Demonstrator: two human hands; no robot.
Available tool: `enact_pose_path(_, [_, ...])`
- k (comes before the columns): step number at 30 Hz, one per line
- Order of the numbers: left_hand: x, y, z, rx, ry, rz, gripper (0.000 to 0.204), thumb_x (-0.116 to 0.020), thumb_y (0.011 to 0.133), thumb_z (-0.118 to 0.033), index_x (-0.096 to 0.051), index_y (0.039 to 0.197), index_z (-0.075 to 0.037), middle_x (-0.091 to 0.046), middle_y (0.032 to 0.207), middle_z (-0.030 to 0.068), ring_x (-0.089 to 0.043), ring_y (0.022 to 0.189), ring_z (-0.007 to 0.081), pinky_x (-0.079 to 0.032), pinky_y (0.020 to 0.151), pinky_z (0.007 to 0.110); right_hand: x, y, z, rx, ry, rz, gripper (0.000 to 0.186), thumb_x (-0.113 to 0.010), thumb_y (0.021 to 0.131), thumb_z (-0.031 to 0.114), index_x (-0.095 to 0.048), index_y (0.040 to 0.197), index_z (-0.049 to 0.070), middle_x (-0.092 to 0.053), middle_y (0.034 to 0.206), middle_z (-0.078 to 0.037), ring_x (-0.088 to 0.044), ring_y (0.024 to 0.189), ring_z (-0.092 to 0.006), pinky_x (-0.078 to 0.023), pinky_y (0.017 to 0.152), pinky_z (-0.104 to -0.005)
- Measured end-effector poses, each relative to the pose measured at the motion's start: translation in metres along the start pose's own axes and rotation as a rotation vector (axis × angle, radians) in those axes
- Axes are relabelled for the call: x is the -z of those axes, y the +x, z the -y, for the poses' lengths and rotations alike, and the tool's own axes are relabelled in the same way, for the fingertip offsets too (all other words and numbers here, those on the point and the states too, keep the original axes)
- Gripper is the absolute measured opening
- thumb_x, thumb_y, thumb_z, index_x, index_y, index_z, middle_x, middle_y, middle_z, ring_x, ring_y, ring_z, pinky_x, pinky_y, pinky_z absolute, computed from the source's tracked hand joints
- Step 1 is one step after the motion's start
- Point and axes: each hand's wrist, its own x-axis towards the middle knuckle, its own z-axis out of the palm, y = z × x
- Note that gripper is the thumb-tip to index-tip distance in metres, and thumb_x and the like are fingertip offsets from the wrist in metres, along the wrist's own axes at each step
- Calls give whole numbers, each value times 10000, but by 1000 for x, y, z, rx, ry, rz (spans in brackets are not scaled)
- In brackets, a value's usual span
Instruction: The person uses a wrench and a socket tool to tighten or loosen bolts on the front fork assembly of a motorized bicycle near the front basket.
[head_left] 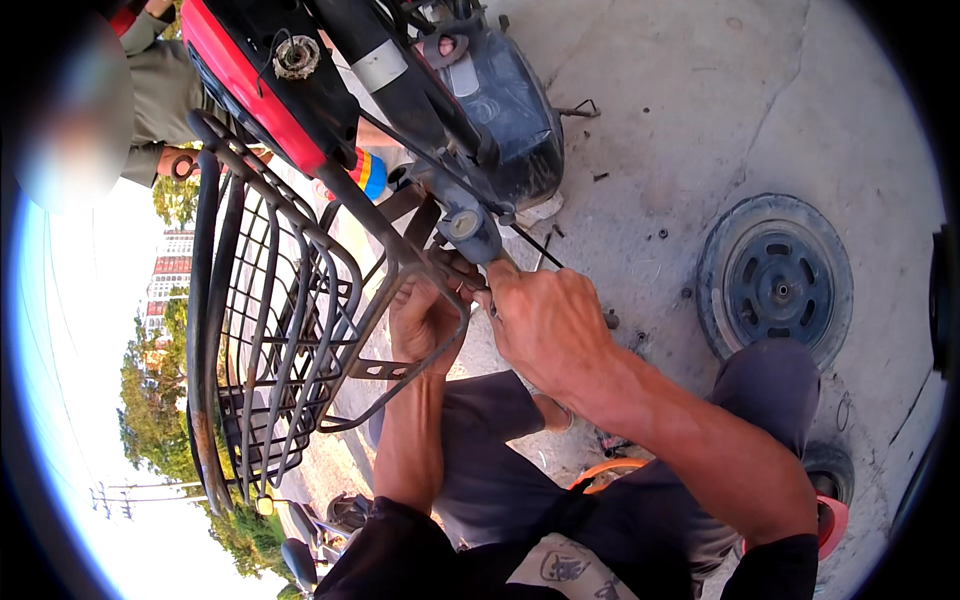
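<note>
A red and black scooter [270, 110] with a black wire basket [275, 330] fills the upper left. Both of my hands meet at a dark metal bracket [405, 225] beside the grey fork end [466, 228]. My left hand [422, 312] is closed behind a bent black tube of the basket frame, its fingers curled up at the metal. My right hand [548, 312] is closed in a fist just below the fork end, thumb side toward the left hand. Whatever either hand pinches is small and mostly hidden by the fingers.
A detached wheel with a tyre [775, 275] lies flat on the concrete at right. Small loose parts are scattered around the scooter. An orange hoop-like thing [610, 470] lies between my knees. Another person [170, 110] is beyond the basket, upper left. Motorcycles [330, 520] stand lower left.
</note>
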Motion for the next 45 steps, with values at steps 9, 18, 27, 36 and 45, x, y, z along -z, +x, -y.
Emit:
enact_pose_path(9, [12,3,6,-29,99,-64,171,-670,909,-115,-653,1028,7,-660,1095,165,-642,1002,271,-545,766,396,-2,-1,-4,114,-106,-83,135,-636,799,111,-646,807,-24,-652,659,-232,-683,639,-397,-547,588,-477])
enact_pose_path(18, [35,26,9,-17,-220,-65,338,-658,925,-226,-596,1185,-18,-656,1153,114,-604,1139,251,-454,1051,415,23,-31,10,156,-156,-71,192,-662,864,116,-667,770,-51,-658,726,-254,-670,681,-396,-516,589,-478])
enact_pose_path(27, [17,16,15,-59,88,11,298,-612,912,-209,-601,1144,-22,-697,1003,111,-690,916,232,-603,810,387,49,-81,16,-201,-261,-44,282,-627,908,186,-648,840,-87,-607,663,-248,-621,627,-381,-482,624,-448])
enact_pose_path(36, [22,21,16,-46,183,29,279,-698,913,-237,-649,1093,-29,-695,1003,104,-670,945,201,-574,831,335,68,-131,17,-708,485,-407,240,-635,954,216,-595,956,-21,-520,717,-7,-440,582,-92,-388,506,-264])
enact_pose_path(45, [8,12,13,-98,147,63,233,-664,936,-167,-637,1104,-8,-692,980,111,-666,899,198,-573,801,366,8,-178,-71,-771,348,-413,214,-585,960,135,-567,1089,-35,-586,743,-52,-538,592,-133,-448,505,-298])
